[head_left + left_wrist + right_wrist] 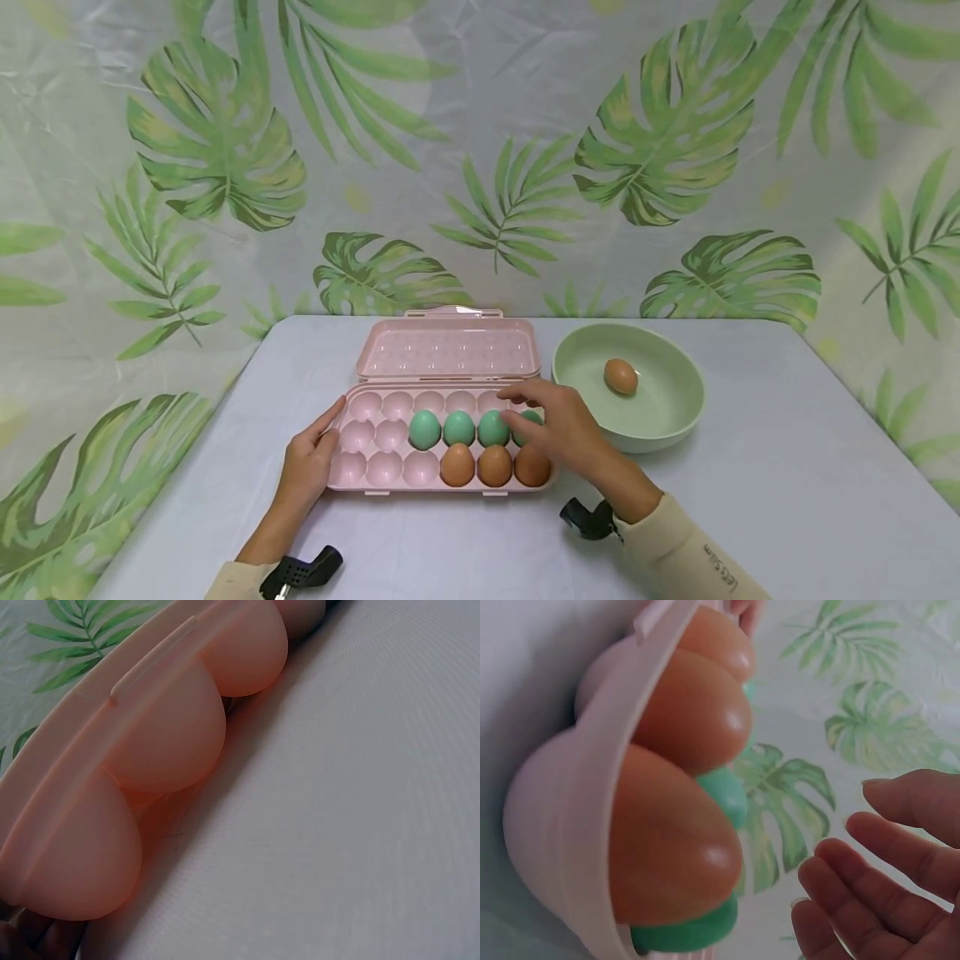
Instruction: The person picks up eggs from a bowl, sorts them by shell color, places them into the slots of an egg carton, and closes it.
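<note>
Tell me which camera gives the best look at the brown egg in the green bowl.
The head view: the brown egg lies alone in the green bowl, unobstructed. The left wrist view shows only the pink tray's underside; the right wrist view shows tray eggs and fingers, not the bowl.

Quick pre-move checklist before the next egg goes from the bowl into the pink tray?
1. Egg tray lid open: ok.
2. Left hand rests straight-fingered on the tray's left end: ok.
3. Right hand holds nothing, fingers relaxed over the right-end green egg: ok.
4. Empty cups free in back row and left columns: ok.
5. One brown egg lies in the green bowl: ok.
6. Eggs uncracked: cannot tell.
</note>
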Action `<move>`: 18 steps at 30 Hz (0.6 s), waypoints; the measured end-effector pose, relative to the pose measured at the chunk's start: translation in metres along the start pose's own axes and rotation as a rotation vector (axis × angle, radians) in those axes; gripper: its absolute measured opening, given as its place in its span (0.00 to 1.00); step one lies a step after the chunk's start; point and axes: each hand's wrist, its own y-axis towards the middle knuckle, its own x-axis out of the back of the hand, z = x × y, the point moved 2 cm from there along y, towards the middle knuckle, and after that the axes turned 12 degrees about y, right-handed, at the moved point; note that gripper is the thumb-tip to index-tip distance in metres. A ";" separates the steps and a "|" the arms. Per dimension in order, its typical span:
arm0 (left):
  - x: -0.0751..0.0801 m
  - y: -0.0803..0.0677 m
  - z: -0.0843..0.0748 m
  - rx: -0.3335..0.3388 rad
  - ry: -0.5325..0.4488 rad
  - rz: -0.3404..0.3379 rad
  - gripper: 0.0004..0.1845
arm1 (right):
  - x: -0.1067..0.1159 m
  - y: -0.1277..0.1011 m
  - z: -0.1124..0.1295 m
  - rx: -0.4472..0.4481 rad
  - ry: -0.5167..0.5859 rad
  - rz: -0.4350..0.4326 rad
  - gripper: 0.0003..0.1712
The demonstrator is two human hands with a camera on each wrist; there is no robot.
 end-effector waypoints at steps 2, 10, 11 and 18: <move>0.000 0.000 0.000 0.001 -0.002 0.002 0.24 | 0.004 0.000 -0.001 -0.001 -0.012 -0.014 0.13; 0.000 -0.001 0.000 -0.002 -0.010 0.015 0.24 | 0.021 0.000 -0.004 -0.058 -0.055 -0.067 0.14; 0.000 -0.001 0.000 -0.002 -0.009 0.014 0.24 | 0.023 0.001 -0.005 -0.056 -0.056 -0.078 0.13; 0.001 0.000 -0.001 -0.006 -0.027 0.018 0.24 | 0.034 0.002 -0.009 -0.052 -0.043 -0.116 0.12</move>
